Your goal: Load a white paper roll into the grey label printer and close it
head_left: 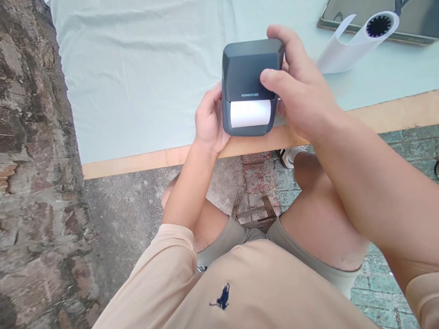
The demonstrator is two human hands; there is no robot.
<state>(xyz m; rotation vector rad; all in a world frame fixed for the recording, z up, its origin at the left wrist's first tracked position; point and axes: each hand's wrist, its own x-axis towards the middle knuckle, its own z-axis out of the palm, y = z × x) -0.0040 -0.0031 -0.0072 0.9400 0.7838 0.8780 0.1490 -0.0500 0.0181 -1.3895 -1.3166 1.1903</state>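
Here's the black label printer [245, 68], upper middle of the frame, NIIMBOT lettering on its lid, a white strip [250, 114] showing bright in its lower opening. Both hands are on it: the left hand [210, 119] has its fingers round the left side, while the right hand [303, 93] grips the other, thumb laid flat across the lid. Beneath them runs the counter, spread with a pale blue-green cloth [137, 82], rumpled towards the upper left, a strip of bare wooden edge [147, 161] along the front. Over at upper right, a white paper roll [360, 50], its sheet curling loose, overlaps a dark flat device [421, 27]. Now out to the room: a rough stone wall [30, 192] fills the left of the frame, meeting grey concrete floor [120, 214], and greenish brick paving [380, 278] takes the lower right. Between the seated person's knees, lower centre, a small wooden frame [269, 208] pokes out; one shoe [287, 156] peeks from under the counter.
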